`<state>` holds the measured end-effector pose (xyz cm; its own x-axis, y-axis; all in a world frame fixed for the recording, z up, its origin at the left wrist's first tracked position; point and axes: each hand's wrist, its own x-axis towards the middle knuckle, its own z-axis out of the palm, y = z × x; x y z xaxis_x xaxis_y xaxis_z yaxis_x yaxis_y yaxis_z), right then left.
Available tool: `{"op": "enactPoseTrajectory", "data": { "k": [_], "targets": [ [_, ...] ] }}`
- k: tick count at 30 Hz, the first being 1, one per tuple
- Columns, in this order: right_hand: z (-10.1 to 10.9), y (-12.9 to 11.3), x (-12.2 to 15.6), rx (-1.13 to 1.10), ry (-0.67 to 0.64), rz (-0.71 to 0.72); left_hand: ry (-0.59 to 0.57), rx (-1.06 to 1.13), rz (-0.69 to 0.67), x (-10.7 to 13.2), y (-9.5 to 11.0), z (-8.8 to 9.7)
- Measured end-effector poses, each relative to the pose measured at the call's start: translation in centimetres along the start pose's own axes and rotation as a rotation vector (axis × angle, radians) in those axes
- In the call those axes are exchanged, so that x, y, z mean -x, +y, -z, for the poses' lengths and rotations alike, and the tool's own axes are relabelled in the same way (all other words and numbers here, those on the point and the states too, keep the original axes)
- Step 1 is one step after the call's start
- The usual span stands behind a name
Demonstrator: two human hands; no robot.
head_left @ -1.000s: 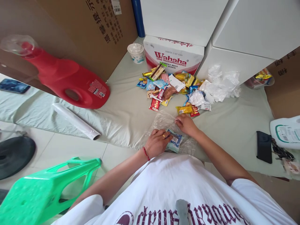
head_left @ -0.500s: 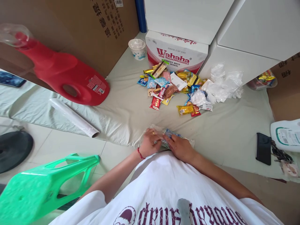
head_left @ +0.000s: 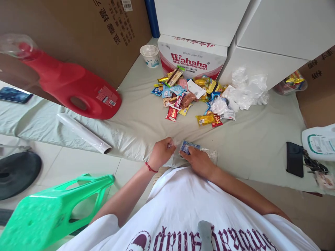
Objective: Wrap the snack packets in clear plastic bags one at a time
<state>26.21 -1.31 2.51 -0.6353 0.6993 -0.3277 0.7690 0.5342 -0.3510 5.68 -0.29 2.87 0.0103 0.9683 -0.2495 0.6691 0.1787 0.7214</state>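
Head camera: left hand (head_left: 162,153) clenched on clear bag (head_left: 210,153); right hand (head_left: 199,162) grips blue packet (head_left: 187,146), half hidden, print unreadable, at 6 o'clock from snack pile (head_left: 193,94). Box (head_left: 192,59) at 12 o'clock reads "Wahaha".

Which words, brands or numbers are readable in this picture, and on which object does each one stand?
"Wahaha": red letters on the white carton.
The line beneath it: too small.
Chinese characters, upside down, not legible: on the brown cardboard box.
Too small or blurred: red jug label, snack wrappers, blue packet, shirt print.
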Motion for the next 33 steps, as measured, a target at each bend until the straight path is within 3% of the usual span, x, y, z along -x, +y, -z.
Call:
{"op": "enactPoseTrajectory", "data": {
  "k": [5,9,10,12,15,17,19,23,27,29,33],
  "targets": [
    [-1.2,0.5,0.4,-0.242,0.089,-0.07,-0.131,0.402,0.01,0.2,3.0,-3.0],
    [0.1,2.8,3.2,-0.416,0.127,0.248,-0.059,0.254,-0.136,-0.4,3.3,-5.2],
    [0.5,3.6,4.0,-0.473,0.166,0.271,-0.04,0.17,-0.192,-0.5,3.2,-5.6],
    [1.0,5.0,5.0,-0.524,0.348,0.114,-0.009,-0.028,-0.272,-0.2,2.9,-6.3],
    [0.5,6.4,5.4,-0.333,0.576,-0.308,0.015,-0.271,-0.321,0.7,3.0,-7.4],
    [-0.4,6.7,5.4,-0.196,0.507,-0.406,0.034,-0.333,-0.324,1.3,3.2,-7.9],
    [-1.0,6.6,5.5,-0.163,0.4,-0.393,0.101,-0.33,-0.285,1.5,3.3,-8.1],
    [0.1,5.7,5.3,-0.346,0.344,-0.364,0.283,-0.302,-0.099,0.7,3.0,-7.7],
    [1.4,4.1,2.4,-0.613,0.331,-0.338,0.198,-0.347,0.051,-0.5,2.5,-7.2],
    [1.2,3.2,0.4,-0.624,0.365,-0.342,0.158,-0.34,0.042,-0.7,2.4,-7.2],
    [-0.2,1.7,-1.6,-0.668,0.44,-0.33,0.219,-0.149,-0.068,0.0,3.0,-6.6]
  ]
}}
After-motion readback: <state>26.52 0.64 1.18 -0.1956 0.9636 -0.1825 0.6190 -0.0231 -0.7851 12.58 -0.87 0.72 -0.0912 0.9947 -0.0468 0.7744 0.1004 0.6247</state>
